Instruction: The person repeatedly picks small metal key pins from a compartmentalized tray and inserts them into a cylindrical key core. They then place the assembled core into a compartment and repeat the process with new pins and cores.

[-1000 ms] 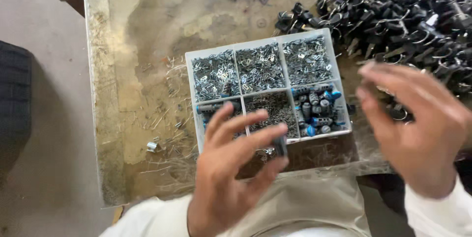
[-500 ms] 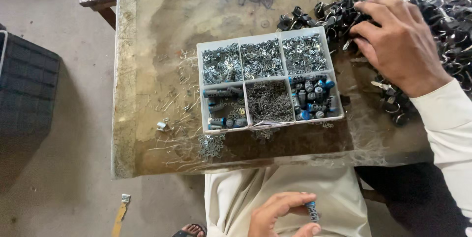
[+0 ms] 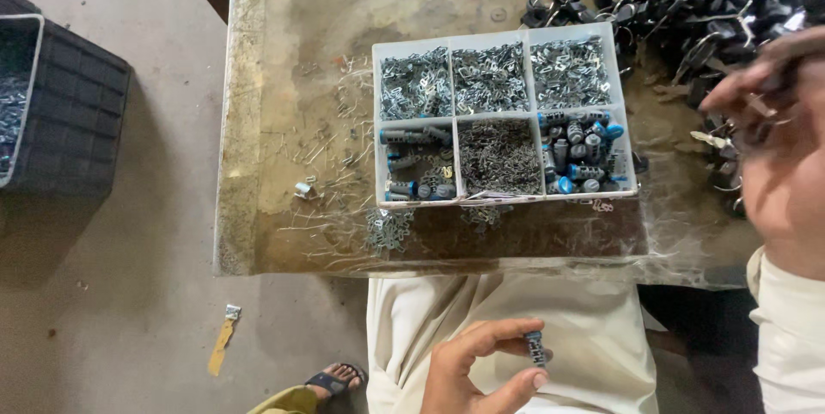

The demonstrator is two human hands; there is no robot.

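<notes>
My left hand is low over my lap, below the table edge, and pinches a small grey and blue cylinder between thumb and fingers. My right hand is raised at the right, blurred, with a small black and metal part between its fingertips, beside the heap of black parts. A white tray with six compartments sits on the table between my hands. It holds metal clips, fine springs and more grey and blue cylinders.
The worn table carries loose metal clips left of and in front of the tray. A dark crate stands on the floor at the left. A sandalled foot shows below the table.
My right hand has left the heap of black parts and come back toward me with a part. My left hand stays over my lap with the cylinder. The camera view has shifted left.
</notes>
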